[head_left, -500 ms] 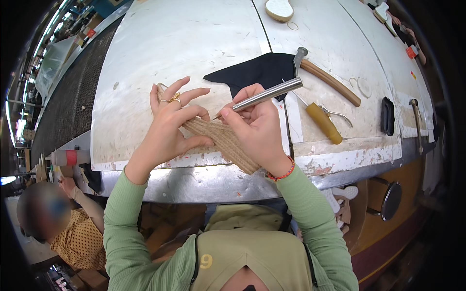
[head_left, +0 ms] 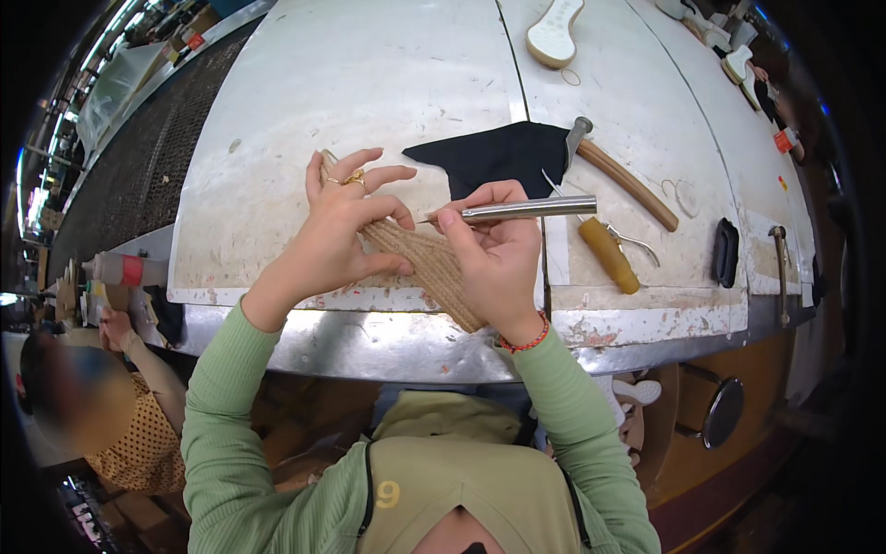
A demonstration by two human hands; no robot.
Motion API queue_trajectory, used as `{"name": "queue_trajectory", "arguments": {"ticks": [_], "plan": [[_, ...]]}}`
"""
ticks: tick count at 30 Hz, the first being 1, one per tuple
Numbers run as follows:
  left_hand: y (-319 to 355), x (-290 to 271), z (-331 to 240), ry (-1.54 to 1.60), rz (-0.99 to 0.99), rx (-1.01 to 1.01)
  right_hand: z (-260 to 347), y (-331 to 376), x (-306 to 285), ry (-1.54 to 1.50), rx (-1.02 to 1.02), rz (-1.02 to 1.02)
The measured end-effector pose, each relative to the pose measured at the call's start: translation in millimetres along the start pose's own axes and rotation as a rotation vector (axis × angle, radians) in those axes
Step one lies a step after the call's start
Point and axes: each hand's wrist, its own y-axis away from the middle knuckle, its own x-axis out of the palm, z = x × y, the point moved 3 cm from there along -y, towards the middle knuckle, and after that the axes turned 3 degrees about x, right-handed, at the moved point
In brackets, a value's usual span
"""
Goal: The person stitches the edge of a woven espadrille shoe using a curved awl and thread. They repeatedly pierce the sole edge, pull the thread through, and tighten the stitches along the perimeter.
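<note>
Woven tan piece [head_left: 429, 282], one: held up over the near edge of the tabletop [head_left: 305, 102], slanting from far left to near right between the hands. Left hand [head_left: 397, 245], one: thumb and forefinger drawn together on the piece, remaining fingers spread and lifted. Right hand [head_left: 494, 258], one: thumb and fingers closed around a pen-shaped metal tool [head_left: 544, 207], its fine tip pointing left at the piece's far edge, near the left forefinger; contact cannot be told. Condition of work: seemingly in progress, the piece in hand and the tool at its edge; no finished portion can be told from an unfinished one, so the amount left is unclear. Lying by, unheld: black cloth [head_left: 498, 162], beyond the hands; hammer [head_left: 632, 185], its head at the cloth's right end; yellow handle [head_left: 609, 257], right of the right hand; black tray [head_left: 726, 254], farther right; pale shoe sole [head_left: 554, 37], far side.
</note>
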Motion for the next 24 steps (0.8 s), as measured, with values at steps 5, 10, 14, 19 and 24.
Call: {"name": "queue_trajectory", "arguments": {"ticks": [5,10,14,19,24], "plan": [[0,-3,0,-0.008,0.004,-0.001,8,-3,-7,-0.155,0.054,-0.054],[4,-9,11,-0.068,0.009,0.039,27,-11,-56,-0.21,0.017,-0.148],[4,-20,11,-0.036,0.108,0.039,15,-14,-95,-0.169,0.077,-0.218],[6,-48,-7,0.159,-0.054,0.039,-1,-5,-128,0.029,0.216,-0.142],[16,-80,-29,0.227,-0.221,0.06,-5,-5,-127,-0.029,0.134,-0.181]]}}
